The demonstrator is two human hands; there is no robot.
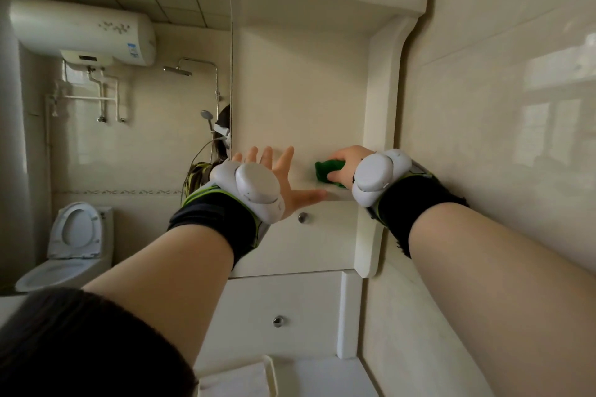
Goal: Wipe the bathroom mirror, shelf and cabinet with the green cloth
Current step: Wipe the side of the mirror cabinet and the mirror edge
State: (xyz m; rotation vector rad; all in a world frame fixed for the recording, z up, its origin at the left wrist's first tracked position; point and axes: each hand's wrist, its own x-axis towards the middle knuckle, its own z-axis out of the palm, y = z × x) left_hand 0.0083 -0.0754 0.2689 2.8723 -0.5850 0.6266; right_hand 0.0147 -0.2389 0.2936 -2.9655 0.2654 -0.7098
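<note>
Gripping the bunched green cloth, the right hand is pressing it into the open recess of the cream cabinet. It is low down there, near the right-hand post. The cloth appears to be sitting where the back panel is meeting the shelf, though the angle is making that join hard to read. The right fingers are curling round the cloth, with the thumb tucking under it.

The left hand is lying just beside the cloth and not touching it. Its fingers are spreading wide and straight against the back panel, holding nothing, and the thumb is stretching along the front edge of the shelf.

Both wrists are wearing white rounded devices over black bands.

Two drawer fronts are showing beneath the shelf, each carrying a round metal knob.

The mirror is filling the left side, touching the cabinet's edge. It is reflecting a white water heater, a shower rail and a toilet with its lid standing up.

Glossy pale tiles are covering the wall on the right.
</note>
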